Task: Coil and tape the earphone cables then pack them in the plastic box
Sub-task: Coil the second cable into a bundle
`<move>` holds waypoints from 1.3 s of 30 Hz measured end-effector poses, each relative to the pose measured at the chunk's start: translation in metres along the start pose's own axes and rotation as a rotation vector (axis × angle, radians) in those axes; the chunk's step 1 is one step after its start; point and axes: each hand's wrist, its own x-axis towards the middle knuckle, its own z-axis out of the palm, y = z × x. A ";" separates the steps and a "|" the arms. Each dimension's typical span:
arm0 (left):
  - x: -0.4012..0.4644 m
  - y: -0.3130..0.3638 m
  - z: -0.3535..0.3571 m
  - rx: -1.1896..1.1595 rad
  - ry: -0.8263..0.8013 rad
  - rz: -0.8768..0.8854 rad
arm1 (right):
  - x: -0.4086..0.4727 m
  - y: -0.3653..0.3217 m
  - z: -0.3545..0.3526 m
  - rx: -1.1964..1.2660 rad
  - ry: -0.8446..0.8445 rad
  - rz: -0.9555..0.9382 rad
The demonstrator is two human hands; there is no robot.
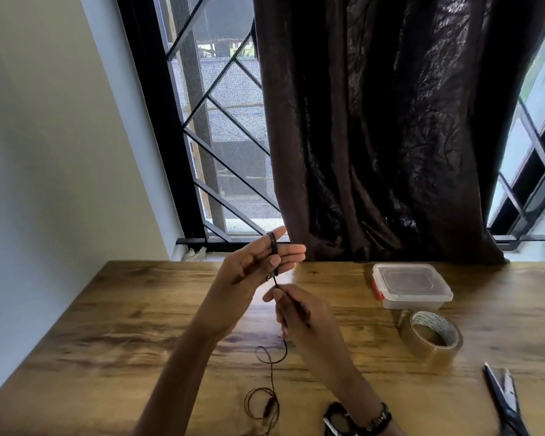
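Note:
A thin black earphone cable (272,376) runs from the wooden table up into both hands. My left hand (258,265) is raised above the table with fingers stretched out, and several turns of the cable are wound round them, the thumb pressing on the wrap. Just below it my right hand (296,309) pinches the cable and holds it taut. The loose rest of the cable lies in loops near the front edge. A clear plastic box (411,286) with its lid on stands at the back right. A roll of brown tape (431,336) lies in front of the box.
Scissors (505,401) lie at the front right of the table (123,341). A small dark object (337,420) sits at the front edge beside my right wrist. A dark curtain (390,136) and a barred window stand behind the table; a wall is at the left.

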 end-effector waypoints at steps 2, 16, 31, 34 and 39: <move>0.000 -0.002 -0.001 0.058 0.010 0.007 | -0.004 -0.003 -0.004 -0.026 0.002 -0.006; -0.012 0.003 0.002 0.215 -0.196 -0.060 | 0.017 -0.048 -0.051 -0.135 0.003 -0.168; -0.014 0.023 0.001 0.060 -0.348 -0.047 | 0.050 -0.047 -0.062 -0.185 -0.094 -0.327; -0.013 0.020 0.002 0.007 -0.314 -0.010 | 0.046 -0.035 -0.055 -0.086 -0.090 -0.270; -0.014 0.009 0.007 -0.140 -0.191 0.010 | 0.034 -0.021 -0.036 0.039 -0.084 -0.153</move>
